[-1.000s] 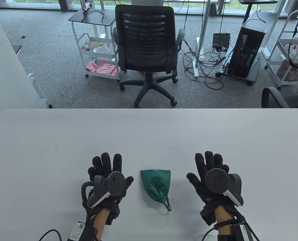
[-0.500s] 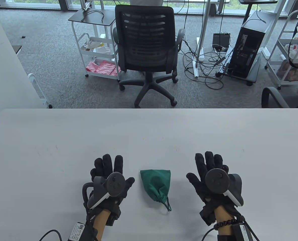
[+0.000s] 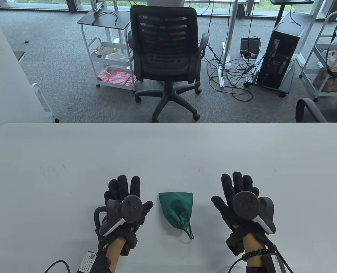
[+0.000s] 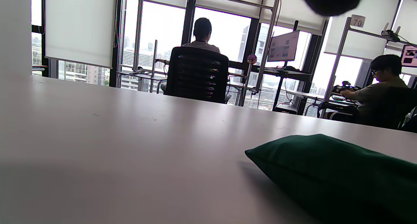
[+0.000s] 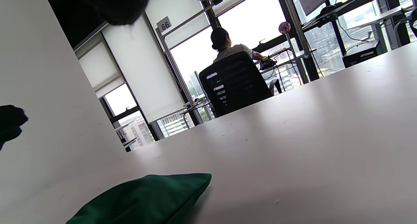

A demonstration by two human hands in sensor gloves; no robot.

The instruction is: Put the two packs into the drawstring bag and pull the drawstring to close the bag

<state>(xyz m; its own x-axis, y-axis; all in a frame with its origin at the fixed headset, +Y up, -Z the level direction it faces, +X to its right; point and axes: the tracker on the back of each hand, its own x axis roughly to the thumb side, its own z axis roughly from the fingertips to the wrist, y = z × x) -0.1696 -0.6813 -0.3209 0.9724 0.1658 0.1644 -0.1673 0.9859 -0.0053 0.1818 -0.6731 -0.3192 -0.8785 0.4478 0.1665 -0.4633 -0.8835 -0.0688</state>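
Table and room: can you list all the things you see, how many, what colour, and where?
Bag: one, green, cinched shut, on the table between the hands.
Table: one, white, in front.
Chair: one, black, behind the table.
Computer: one, black, on the floor at right.
Carts: two, white, on the left and far right.
People: two, seated at far desks.
Left hand: one, black glove, flat beside the bag.
Right hand: one, black glove, flat beside the bag.

The left hand is lying palm down on the desk with its fingers stretched forward and holding nothing. The right hand is resting the same way well apart from it, fingers straight and slightly spread, thumb pointing inward, both forearms coming in from the near edge.
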